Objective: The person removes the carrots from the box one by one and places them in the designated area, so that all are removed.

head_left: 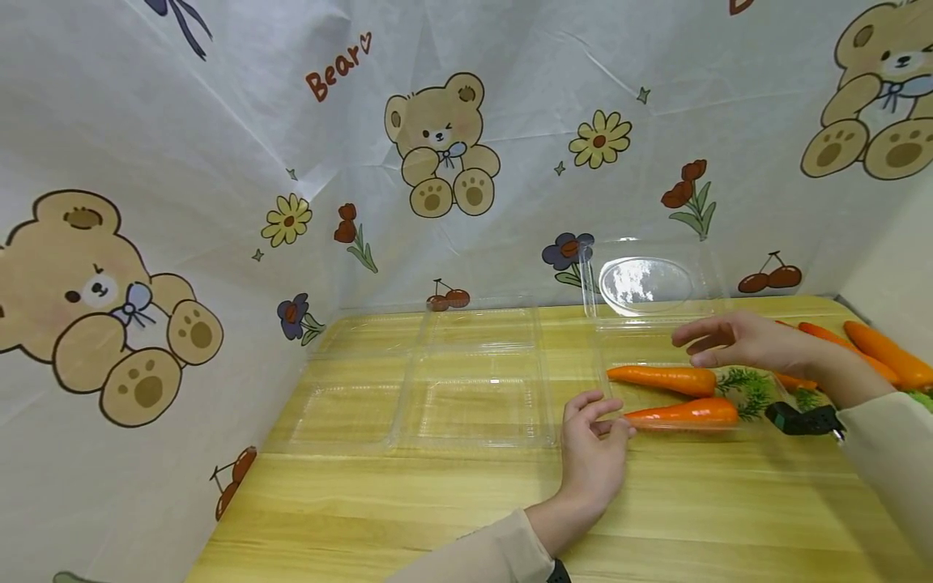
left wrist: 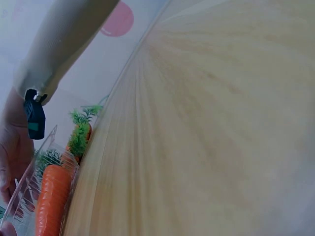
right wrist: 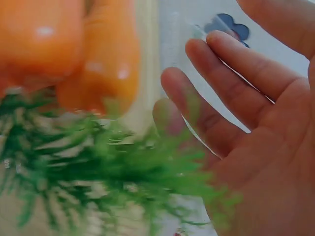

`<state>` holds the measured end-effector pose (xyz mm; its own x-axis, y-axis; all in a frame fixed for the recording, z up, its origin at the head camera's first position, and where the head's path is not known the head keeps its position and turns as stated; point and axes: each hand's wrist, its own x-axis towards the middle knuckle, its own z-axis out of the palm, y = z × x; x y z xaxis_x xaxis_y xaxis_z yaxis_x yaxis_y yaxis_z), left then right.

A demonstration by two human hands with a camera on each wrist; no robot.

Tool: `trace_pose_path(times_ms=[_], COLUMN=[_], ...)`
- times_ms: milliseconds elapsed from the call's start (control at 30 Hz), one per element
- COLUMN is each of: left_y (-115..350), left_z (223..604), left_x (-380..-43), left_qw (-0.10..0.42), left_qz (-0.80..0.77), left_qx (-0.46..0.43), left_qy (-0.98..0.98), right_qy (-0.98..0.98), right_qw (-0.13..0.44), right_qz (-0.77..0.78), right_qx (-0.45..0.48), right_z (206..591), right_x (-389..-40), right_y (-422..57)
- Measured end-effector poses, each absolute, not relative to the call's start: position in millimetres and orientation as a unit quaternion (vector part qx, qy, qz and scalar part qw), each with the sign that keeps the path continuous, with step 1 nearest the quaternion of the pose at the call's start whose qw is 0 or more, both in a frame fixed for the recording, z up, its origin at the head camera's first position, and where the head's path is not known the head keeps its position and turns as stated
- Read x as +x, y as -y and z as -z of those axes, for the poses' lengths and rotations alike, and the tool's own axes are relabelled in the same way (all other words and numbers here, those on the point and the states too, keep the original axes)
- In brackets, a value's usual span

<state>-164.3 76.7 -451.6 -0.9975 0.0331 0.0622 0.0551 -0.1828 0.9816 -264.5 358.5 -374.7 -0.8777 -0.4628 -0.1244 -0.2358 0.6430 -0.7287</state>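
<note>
An open clear plastic box (head_left: 641, 398) lies on the table, its lid (head_left: 649, 283) raised at the back. Two orange carrots with green tops are inside: the front carrot (head_left: 688, 413) and the rear carrot (head_left: 666, 379). At the box's left front corner, my left hand (head_left: 594, 449) grips the edge with bent fingers and thumb. My right hand (head_left: 758, 348) hovers over the rear right part of the box, fingers extended, holding nothing. In the right wrist view, its fingers (right wrist: 236, 88) are spread beside blurred green carrot leaves (right wrist: 118, 167).
More carrots (head_left: 885, 356) lie in a pile at the right. Two open clear plastic boxes stand side by side on the left, the nearer one (head_left: 477, 409) and the farther one (head_left: 342, 413). A bear-print cloth (head_left: 510, 243) hangs behind the wooden table (head_left: 437, 502).
</note>
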Motion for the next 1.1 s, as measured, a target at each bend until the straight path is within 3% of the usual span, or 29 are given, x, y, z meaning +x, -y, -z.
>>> trace_pose_path(times_ms=[333,700,1100], left_y=[-77.4,-76.9,-77.1], left_z=[452.0,451.6,450.1], left_x=[-164.1,-164.0,-164.2], left_qw=[0.009,0.014,0.005], left_qz=[0.763,0.761,0.768], left_qx=[-0.036,-0.037,-0.032], left_qy=[0.645,0.648,0.64], right_qy=[-0.906,-0.895,-0.892], right_qw=[0.141,0.215,0.248], right_qz=[0.341,0.34,0.333], right_qx=[-0.208,-0.191,-0.181], right_z=[384.2,386.2,394.0], right_x=[-264.9,-275.1,-283.3], right_y=[-355.9,-350.0,-347.7])
